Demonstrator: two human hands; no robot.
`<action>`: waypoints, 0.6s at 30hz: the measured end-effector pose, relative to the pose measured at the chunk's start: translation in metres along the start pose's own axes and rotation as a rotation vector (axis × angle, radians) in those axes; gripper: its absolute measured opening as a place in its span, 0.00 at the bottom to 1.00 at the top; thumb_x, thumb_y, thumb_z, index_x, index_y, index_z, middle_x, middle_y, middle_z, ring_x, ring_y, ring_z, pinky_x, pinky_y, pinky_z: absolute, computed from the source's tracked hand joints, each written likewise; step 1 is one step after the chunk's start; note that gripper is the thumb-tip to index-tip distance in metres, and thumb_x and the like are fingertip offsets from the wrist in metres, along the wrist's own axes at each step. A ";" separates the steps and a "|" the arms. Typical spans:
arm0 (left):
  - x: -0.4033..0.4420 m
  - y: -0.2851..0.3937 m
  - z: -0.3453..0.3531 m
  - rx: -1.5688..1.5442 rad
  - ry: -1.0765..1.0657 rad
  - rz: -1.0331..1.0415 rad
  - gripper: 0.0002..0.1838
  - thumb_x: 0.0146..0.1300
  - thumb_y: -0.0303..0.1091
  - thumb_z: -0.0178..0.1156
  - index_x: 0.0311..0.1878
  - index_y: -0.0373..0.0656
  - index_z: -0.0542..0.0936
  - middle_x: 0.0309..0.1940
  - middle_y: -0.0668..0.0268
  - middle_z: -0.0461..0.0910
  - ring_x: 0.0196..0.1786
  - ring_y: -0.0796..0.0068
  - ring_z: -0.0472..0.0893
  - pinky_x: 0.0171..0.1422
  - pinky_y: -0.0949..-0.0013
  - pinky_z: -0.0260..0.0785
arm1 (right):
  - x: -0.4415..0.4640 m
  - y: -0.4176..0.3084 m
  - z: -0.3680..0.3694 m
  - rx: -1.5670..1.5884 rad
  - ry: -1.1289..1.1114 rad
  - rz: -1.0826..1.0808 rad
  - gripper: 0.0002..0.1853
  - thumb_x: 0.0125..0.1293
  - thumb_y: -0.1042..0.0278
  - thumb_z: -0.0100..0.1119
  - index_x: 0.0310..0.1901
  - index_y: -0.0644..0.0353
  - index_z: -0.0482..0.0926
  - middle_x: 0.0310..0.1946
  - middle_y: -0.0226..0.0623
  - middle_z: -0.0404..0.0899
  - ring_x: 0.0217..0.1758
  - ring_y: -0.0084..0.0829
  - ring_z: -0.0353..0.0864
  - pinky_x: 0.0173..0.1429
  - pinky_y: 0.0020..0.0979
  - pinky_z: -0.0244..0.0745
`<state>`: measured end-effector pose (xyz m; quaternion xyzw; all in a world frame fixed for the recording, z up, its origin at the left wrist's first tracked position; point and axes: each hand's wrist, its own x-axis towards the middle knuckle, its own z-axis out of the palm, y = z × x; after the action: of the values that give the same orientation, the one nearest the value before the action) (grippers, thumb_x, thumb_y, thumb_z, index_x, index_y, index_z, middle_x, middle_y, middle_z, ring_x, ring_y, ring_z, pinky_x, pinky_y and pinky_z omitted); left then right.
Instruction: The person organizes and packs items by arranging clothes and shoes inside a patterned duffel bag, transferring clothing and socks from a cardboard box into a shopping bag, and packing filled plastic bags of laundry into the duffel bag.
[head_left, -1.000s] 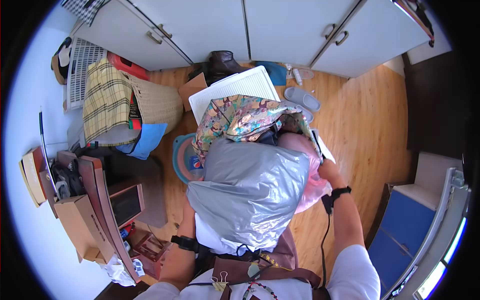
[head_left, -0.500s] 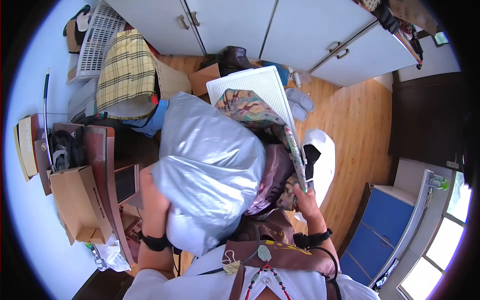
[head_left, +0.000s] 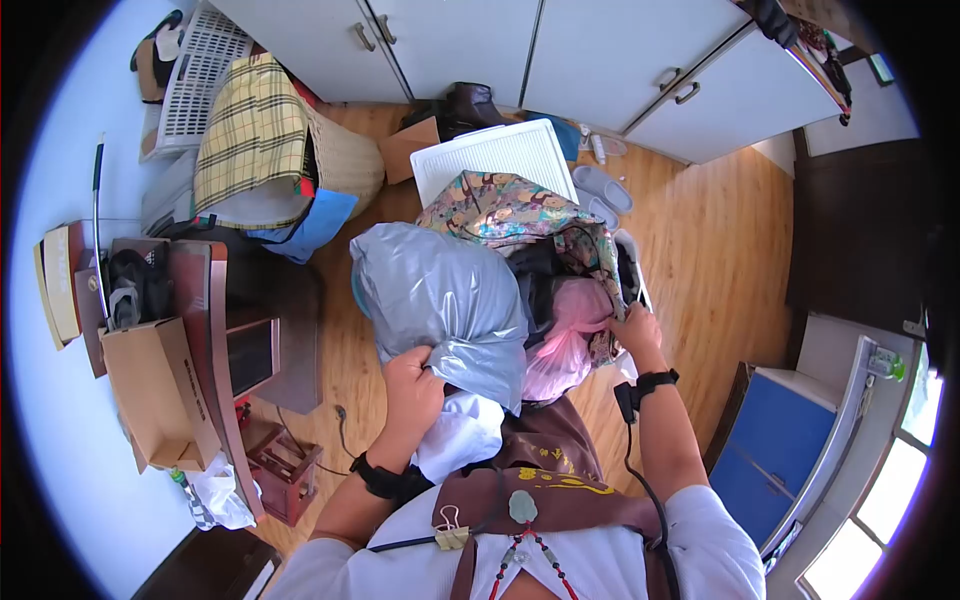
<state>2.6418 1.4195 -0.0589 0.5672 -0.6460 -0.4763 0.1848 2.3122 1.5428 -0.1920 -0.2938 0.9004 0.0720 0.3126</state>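
My left hand (head_left: 413, 388) is closed on the near edge of a full silver-grey plastic bag (head_left: 440, 290). White cloth (head_left: 460, 435) hangs out below that edge. To the right, my right hand (head_left: 637, 328) grips the rim of a patterned fabric bag (head_left: 510, 210), its mouth held open. A knotted pink plastic bag (head_left: 568, 340) and dark cloth (head_left: 533, 285) sit inside the fabric bag. The silver bag rests against its left side; whether it lies partly inside is hidden.
Behind stands a white ribbed lid or panel (head_left: 490, 160), with grey slippers (head_left: 600, 187) beside it. A wicker basket (head_left: 345, 160) under yellow checked cloth (head_left: 255, 130) is at back left. A desk (head_left: 190, 290) with a cardboard box (head_left: 155, 390) and a red stool (head_left: 283, 470) are left.
The silver bag has dropped lower and shifted; my left hand moved right to its near edge. The pink bag has come into view, and my right hand has risen slightly with the fabric bag's rim.
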 end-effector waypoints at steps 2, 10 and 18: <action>-0.007 -0.002 0.009 0.019 0.027 -0.008 0.10 0.50 0.29 0.57 0.21 0.31 0.71 0.14 0.52 0.67 0.18 0.70 0.68 0.25 0.65 0.58 | 0.019 -0.002 -0.005 0.016 0.049 -0.046 0.30 0.47 0.50 0.65 0.50 0.56 0.72 0.40 0.49 0.80 0.48 0.47 0.78 0.49 0.42 0.73; -0.028 0.011 0.048 0.087 0.118 -0.142 0.11 0.50 0.29 0.57 0.20 0.32 0.70 0.14 0.53 0.67 0.18 0.62 0.68 0.25 0.64 0.57 | 0.118 -0.066 0.043 -0.309 0.377 -0.306 0.24 0.54 0.58 0.61 0.50 0.59 0.68 0.40 0.43 0.76 0.41 0.41 0.81 0.41 0.36 0.79; -0.032 0.010 0.062 0.041 0.102 -0.081 0.13 0.50 0.28 0.60 0.19 0.32 0.66 0.14 0.55 0.62 0.18 0.62 0.63 0.24 0.64 0.54 | 0.170 -0.040 0.053 -0.372 0.079 -0.253 0.26 0.53 0.69 0.61 0.53 0.64 0.63 0.48 0.50 0.73 0.49 0.42 0.79 0.48 0.35 0.78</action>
<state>2.5972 1.4732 -0.0708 0.6202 -0.6218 -0.4404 0.1862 2.2552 1.4448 -0.3353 -0.4597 0.8391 0.1856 0.2241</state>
